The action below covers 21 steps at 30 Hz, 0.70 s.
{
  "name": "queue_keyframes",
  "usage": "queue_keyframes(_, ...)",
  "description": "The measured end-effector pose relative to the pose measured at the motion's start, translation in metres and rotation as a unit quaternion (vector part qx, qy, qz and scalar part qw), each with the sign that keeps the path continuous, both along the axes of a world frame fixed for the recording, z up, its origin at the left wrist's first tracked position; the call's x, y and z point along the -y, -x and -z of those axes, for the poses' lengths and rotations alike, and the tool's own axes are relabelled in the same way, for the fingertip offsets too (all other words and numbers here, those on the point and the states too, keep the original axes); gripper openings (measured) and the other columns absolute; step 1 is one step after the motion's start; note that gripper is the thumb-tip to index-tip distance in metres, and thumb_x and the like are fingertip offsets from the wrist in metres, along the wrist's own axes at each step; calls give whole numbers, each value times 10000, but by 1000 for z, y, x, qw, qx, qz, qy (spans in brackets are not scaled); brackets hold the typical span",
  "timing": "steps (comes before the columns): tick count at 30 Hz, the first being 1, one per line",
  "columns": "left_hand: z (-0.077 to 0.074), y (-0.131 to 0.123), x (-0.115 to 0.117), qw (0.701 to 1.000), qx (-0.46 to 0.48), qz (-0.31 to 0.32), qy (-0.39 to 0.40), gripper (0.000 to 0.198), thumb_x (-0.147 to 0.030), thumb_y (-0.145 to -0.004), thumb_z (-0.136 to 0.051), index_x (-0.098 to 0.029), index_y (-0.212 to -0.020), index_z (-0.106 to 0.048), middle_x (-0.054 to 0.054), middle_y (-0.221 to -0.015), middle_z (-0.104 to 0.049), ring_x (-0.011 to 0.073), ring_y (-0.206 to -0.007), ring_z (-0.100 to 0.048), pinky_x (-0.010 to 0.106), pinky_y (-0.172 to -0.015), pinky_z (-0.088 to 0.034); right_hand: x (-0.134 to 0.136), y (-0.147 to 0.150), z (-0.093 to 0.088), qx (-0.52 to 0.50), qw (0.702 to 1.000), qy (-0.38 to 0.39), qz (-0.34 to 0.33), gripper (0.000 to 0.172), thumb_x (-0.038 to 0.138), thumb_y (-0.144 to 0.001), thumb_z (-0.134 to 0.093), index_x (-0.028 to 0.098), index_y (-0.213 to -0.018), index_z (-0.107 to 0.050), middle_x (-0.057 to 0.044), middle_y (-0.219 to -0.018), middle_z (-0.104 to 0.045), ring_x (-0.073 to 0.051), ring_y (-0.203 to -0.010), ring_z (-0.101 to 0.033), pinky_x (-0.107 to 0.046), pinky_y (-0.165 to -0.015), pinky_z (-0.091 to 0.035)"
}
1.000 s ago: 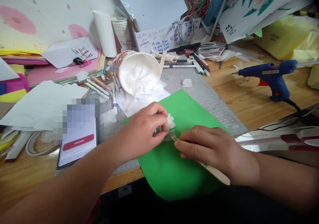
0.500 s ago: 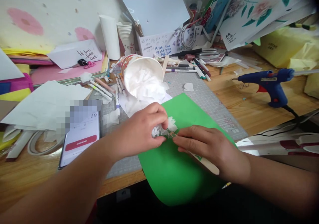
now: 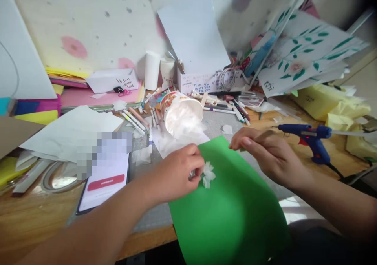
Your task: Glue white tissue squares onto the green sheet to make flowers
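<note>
– At far left, what is seen?
– Loose paper (image 3: 72,133) is piled on the desk (image 3: 32,218). Phone (image 3: 110,172) is set just right of it, screen lit. Pens (image 3: 135,123) are scattered behind.
– Left hand (image 3: 179,174)?
– Curled narrow. White petals (image 3: 208,174) are pinched by thumb and fingers, partly hidden. Tub (image 3: 168,103) is tipped behind, white scraps (image 3: 188,123) spilled out.
– Petals where?
– Over the green sheet's (image 3: 235,218) left part; contact can't be told. Sheet is laid across the mat (image 3: 213,120), near end hung past the desk edge.
– Right hand (image 3: 268,155)?
– Held over the sheet's far right edge, well apart from petals. Fingers drawn together; stick (image 3: 266,135) is gripped, mostly hidden.
– Far right?
– Glue gun (image 3: 313,133) is stood on the desk, yellow bag (image 3: 315,100) behind.
</note>
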<state>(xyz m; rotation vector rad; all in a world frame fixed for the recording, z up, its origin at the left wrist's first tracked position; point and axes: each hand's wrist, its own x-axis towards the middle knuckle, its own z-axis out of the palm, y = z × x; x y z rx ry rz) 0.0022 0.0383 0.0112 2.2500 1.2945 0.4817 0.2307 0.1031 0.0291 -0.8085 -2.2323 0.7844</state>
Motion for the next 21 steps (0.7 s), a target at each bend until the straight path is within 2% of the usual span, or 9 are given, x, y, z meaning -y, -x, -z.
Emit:
queue_keyframes(3, 0, -1, 0, 1000, -4, -3, 12, 131, -46, -697, -517, -164, -694, -573, 19, -892, -527, 115, -745, -537, 245, -691, -456, -33, 26, 0, 97, 995, -1, 21, 245, 288, -924, -397, 167, -925, -610, 6, -670, -539, -128, -620, -525, -256, -626, -437)
queue_keyframes(5, 1, -1, 1, 1000, -8, -5, 10, 119, -61, -691, -519, -170, -689, -568, 18, -884, -531, 118, -737, -529, 243, -676, -452, -48, 46, 3, 129, 991, -23, 11, 172, 237, -834, -506, 165, -919, -637, 26, -659, -504, -114, -598, -486, -238, -609, -406)
queue_keyframes(7, 4, 0, 1, 1000, -7, -5, 2, 107, -77, -697, -520, -175, -688, -561, 17, -878, -531, 121, -732, -521, 241, -662, -448, -55, 62, 8, 151, 987, -45, 3, 191, 171, -732, -578, 159, -908, -652, 32, -669, -477, -111, -616, -469, -235, -633, -389)
queue_keyframes(10, 6, 0, 2, 1000, -7, -8, -2, 99, -84, -702, -520, -177, -685, -551, 19, -861, -528, 126, -728, -512, 244, -657, -448, -57, 76, 14, 171, 983, -63, 12, 236, 150, -689, -588, 148, -917, -647, 22, -706, -465, -119, -646, -461, -244, -656, -379)
queue_keyframes(16, 6, -1, 1, 1000, -6, -7, -7, 102, -85, -705, -515, -176, -674, -547, 20, -844, -523, 133, -735, -517, 248, -658, -442, -52, 86, 26, 173, 983, -49, 38, 150, 206, -738, -579, 150, -849, -663, -21, -792, -531, -129, -690, -481, -257, -689, -386)
queue_keyframes(18, 6, -1, 2, 1000, -3, -12, -10, 100, -82, -699, -518, -173, -672, -546, 18, -842, -523, 129, -729, -516, 243, -653, -439, -53, 89, 24, 166, 985, -33, 40, 107, 177, -730, -563, 151, -763, -661, -21, -781, -548, -122, -685, -487, -251, -680, -382)
queue_keyframes(21, 6, 0, 1, 1000, -2, -17, -17, 99, -76, -688, -521, -170, -678, -549, 14, -840, -522, 122, -710, -518, 236, -641, -440, -55, 88, 10, 150, 987, 11, 60, 80, 203, -704, -576, 145, -705, -631, 3, -676, -529, -114, -616, -467, -241, -597, -362)
